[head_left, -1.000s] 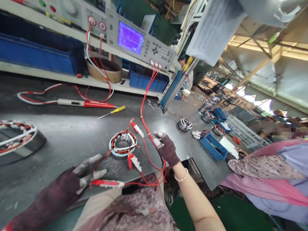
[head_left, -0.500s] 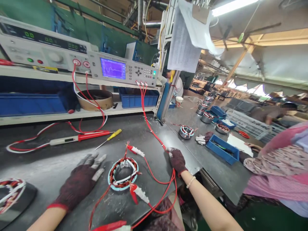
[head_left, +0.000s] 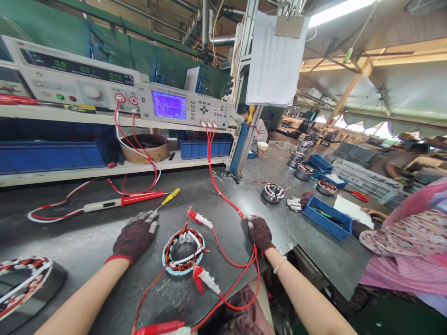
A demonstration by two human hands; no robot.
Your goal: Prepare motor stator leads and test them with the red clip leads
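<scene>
My left hand (head_left: 135, 237), in a dark red glove with grey fingertips, lies palm down on the bench with its fingers stretched out. Its fingertips are at the shaft end of a yellow-handled screwdriver (head_left: 170, 199); whether they touch it I cannot tell. My right hand (head_left: 259, 232), gloved alike, is closed around the red test leads (head_left: 226, 200). Between my hands sits a motor stator (head_left: 179, 269) with copper windings and a light blue rim. Red-and-white alligator clips (head_left: 203, 220) grip its wire ends; another clip (head_left: 164, 327) is at the bottom edge.
A tester with a purple waveform screen (head_left: 169, 105) and a second meter (head_left: 92, 92) stand on the shelf. A red-and-white probe (head_left: 122, 202) lies behind my left hand. Another stator (head_left: 57, 277) is at left. A blue tray (head_left: 323, 221) and a co-worker's sleeve (head_left: 401, 232) are at right.
My left hand has moved forward toward the screwdriver, and its fingers are closer together. My right hand keeps its hold on the leads. The view has shifted slightly.
</scene>
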